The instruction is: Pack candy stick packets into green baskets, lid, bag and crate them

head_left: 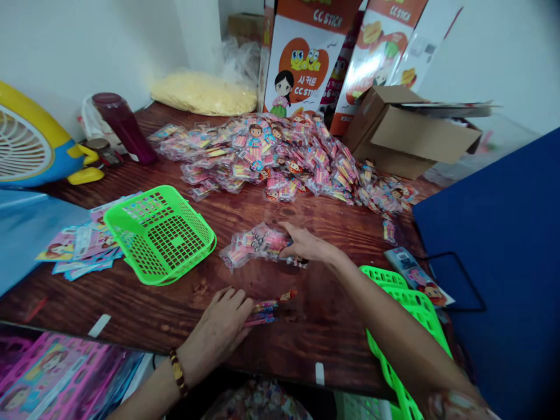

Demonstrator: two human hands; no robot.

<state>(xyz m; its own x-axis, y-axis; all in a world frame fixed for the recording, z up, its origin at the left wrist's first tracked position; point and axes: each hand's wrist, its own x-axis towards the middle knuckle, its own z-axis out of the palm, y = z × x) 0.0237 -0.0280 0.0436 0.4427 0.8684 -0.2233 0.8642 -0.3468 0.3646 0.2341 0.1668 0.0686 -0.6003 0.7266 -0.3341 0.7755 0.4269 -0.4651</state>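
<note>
My left hand (228,319) is low on the table, its fingers closed round a small stack of printed plastic packets (263,311) that pokes out to the right. Farther forward, my right hand (305,244) curls its thumb and fingers round the right end of a loose row of clear packets (254,244) with pink and yellow contents. Part of that row is hidden under the fingers. Left of it stands a bright green plastic basket (177,240) with nothing in it.
A large heap of similar packets (280,157) covers the back of the table. Printed cards (87,245) lie beside the basket. Stacked green baskets (411,297) sit at right, below an opened cardboard box (420,134). A yellow-blue fan (35,140) and dark red bottle (125,128) stand left.
</note>
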